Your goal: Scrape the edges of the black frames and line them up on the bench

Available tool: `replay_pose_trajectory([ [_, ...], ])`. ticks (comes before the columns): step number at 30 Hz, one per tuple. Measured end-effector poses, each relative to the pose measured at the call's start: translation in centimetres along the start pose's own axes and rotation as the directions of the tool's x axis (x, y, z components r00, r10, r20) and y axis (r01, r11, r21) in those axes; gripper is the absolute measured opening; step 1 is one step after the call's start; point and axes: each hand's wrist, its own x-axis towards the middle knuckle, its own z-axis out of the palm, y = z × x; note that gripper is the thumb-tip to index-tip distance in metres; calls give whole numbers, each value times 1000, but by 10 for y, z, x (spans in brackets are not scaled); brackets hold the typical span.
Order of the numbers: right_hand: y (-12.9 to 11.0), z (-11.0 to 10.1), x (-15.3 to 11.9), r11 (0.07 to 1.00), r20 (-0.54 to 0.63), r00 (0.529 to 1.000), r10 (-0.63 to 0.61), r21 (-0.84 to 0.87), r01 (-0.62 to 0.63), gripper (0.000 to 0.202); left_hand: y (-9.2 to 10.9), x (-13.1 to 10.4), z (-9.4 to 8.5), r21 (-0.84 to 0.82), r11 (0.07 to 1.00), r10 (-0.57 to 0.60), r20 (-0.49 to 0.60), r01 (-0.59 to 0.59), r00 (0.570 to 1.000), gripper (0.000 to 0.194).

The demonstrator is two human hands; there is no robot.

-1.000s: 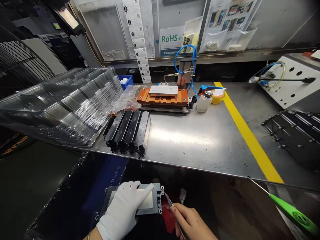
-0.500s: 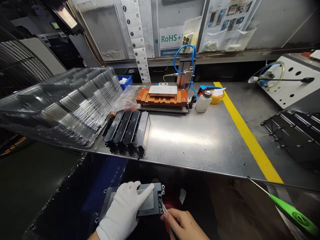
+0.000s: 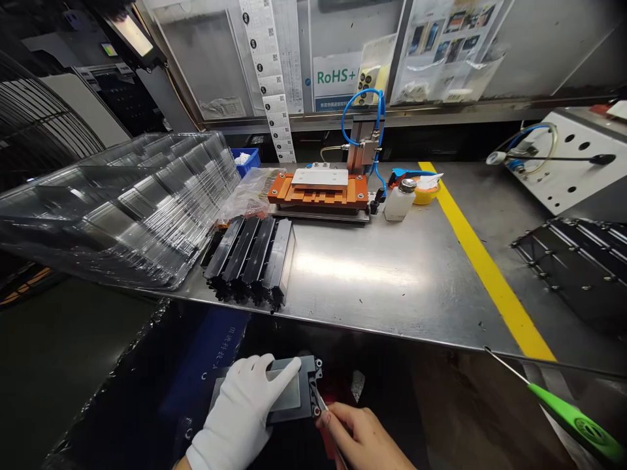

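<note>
My left hand (image 3: 240, 408), in a white glove, grips a dark grey plastic part (image 3: 307, 385) with a lighter rectangular panel in its face. The thumb lies along the top of that panel, and the palm hides much of the part's left side. Bare and closed, my right hand (image 3: 365, 434) pinches a slim metal blade-like tool (image 3: 321, 403). Its tip is at the part's right end, between small lugs with holes; whether it touches there I cannot tell. The part is held below the table's front edge.
On the metal table (image 3: 392, 274) stand a row of black plastic parts (image 3: 249, 254), stacked clear trays (image 3: 147, 196), an orange fixture (image 3: 318, 192) and a white bottle (image 3: 400, 201). A green-handled screwdriver (image 3: 573, 418) juts at the right edge. Black parts (image 3: 578, 261) lie beyond the yellow stripe (image 3: 484, 261).
My right hand and the blade-like tool have shifted very slightly to the right and down along the part's end. My left hand keeps its hold, almost still.
</note>
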Motion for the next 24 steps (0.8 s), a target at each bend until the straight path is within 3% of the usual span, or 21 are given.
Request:
replay_pose_trajectory([
  [12,1,-2,2,999,-6,1000,18,28,-18,62,-1,0,4,-27,1000,3,-42,-4,999,89],
  [17,3,-6,0,996,59,998,1,87,-6,66,-2,0,3,-37,999,7,-65,-10,998,90],
  [20,5,-11,-3,979,-28,999,-32,202,37,64,-3,-4,5,-211,976,-79,-103,56,991,90],
  [21,7,-11,-5,968,-74,996,-53,242,69,62,-2,-6,7,-359,926,-159,-88,118,983,90],
  [22,9,-9,-6,953,-105,992,-66,289,94,60,-2,-10,8,-564,800,-271,-33,206,962,89],
  [23,11,-5,-7,932,-106,992,-69,348,102,59,-1,-14,11,-762,576,-380,70,295,922,84],
  [24,12,2,-8,901,-82,994,-72,421,99,59,1,-19,13,-886,295,-449,201,357,871,76],
])
